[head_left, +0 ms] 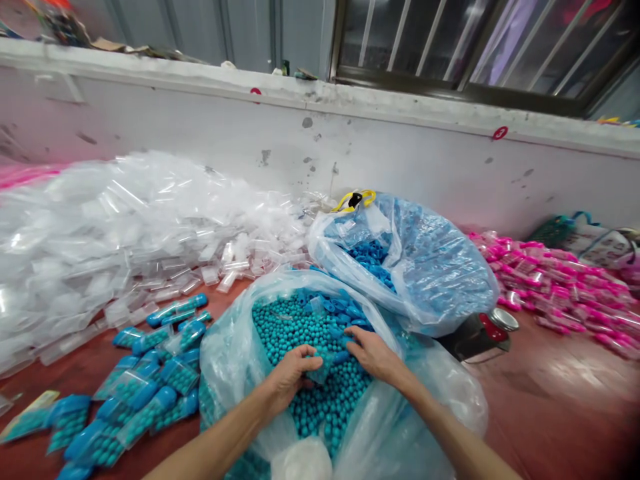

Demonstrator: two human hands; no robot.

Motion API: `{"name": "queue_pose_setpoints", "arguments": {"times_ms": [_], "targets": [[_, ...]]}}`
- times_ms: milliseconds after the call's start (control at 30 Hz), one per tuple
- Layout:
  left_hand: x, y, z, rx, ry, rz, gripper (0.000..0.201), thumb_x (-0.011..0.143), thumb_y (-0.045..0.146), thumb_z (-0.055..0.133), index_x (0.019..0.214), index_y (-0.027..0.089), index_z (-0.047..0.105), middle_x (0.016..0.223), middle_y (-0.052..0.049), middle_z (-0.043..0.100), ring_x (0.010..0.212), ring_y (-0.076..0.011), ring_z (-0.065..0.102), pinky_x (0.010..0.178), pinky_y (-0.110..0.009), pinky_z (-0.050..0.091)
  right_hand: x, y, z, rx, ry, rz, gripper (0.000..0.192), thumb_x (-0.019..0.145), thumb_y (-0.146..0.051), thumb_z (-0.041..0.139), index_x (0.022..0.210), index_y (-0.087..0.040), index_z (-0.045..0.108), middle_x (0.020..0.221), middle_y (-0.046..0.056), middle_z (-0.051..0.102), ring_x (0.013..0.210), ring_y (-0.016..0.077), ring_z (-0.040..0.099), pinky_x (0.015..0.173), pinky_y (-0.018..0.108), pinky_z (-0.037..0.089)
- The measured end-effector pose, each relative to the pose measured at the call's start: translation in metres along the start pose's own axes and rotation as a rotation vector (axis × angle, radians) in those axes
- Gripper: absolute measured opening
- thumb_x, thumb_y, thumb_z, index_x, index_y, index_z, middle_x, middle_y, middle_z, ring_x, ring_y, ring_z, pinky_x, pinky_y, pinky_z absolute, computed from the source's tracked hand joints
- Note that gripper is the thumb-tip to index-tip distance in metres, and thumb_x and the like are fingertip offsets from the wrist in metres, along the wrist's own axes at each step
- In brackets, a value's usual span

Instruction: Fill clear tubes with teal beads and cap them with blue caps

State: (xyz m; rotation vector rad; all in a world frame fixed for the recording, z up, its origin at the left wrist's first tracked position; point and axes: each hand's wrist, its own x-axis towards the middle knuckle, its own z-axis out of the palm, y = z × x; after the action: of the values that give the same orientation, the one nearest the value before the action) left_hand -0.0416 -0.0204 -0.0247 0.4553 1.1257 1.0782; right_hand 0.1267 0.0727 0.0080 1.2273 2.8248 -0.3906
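A large clear plastic bag [225, 333] stands open before me, full of small teal balls [327, 407]. Blue plastic caps [345, 307] lie on the balls toward the bag's far right side. Over the balls, my left hand [293, 373] is closed around a clear container of teal balls [320, 368], partly hidden by the fingers. My right hand [373, 352] is just right of it, its fingertips curled on a blue cap [342, 357] at the edge of the cap pile.
Filled, blue-capped containers [135, 387] lie at left on the red surface [555, 393]. Behind them rises a heap of clear empty containers [150, 220]. A second bag [440, 260] holds blue caps. Pink-capped pieces [560, 287] and a dark jar-like object [480, 333] are at right.
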Motion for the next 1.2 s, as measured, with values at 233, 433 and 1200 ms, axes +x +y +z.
{"name": "queue_pose_setpoints", "arguments": {"times_ms": [233, 433, 1200], "targets": [[-0.018, 0.017, -0.003, 0.069, 0.061, -0.100, 0.026, 0.059, 0.036, 0.061, 0.073, 0.018, 0.047, 0.065, 0.004, 0.050, 0.061, -0.0105, 0.047, 0.054, -0.022, 0.035, -0.004, -0.014, 0.007, -0.264, 0.068, 0.079, 0.019, 0.083, -0.011, 0.039, 0.084, -0.017, 0.057, 0.085, 0.010, 0.062, 0.075, 0.0212, 0.058, 0.059, 0.029, 0.034], [-0.026, 0.018, -0.009, 0.142, 0.084, 0.000, 0.033, 0.061, 0.044, 0.062, 0.070, 0.018, 0.043, 0.064, 0.004, 0.052, 0.056, -0.0090, 0.050, 0.051, -0.020, 0.033, -0.003, -0.022, -0.003, -0.319, 0.158, -0.004, 0.010, 0.083, -0.017, 0.046, 0.082, -0.020, 0.056, 0.084, 0.006, 0.060, 0.078, 0.0193, 0.055, 0.062, 0.027, 0.033], [-0.019, 0.000, -0.016, 0.019, -0.124, 0.034, 0.041, 0.062, 0.045, 0.063, 0.084, 0.017, 0.044, 0.071, 0.000, 0.060, 0.043, -0.0070, 0.053, 0.035, -0.016, 0.028, 0.003, -0.025, 0.018, -0.311, 0.166, -0.049, 0.041, 0.079, -0.002, 0.036, 0.117, -0.011, 0.046, 0.090, 0.014, 0.059, 0.084, 0.0240, 0.055, 0.069, 0.034, 0.042]]}}
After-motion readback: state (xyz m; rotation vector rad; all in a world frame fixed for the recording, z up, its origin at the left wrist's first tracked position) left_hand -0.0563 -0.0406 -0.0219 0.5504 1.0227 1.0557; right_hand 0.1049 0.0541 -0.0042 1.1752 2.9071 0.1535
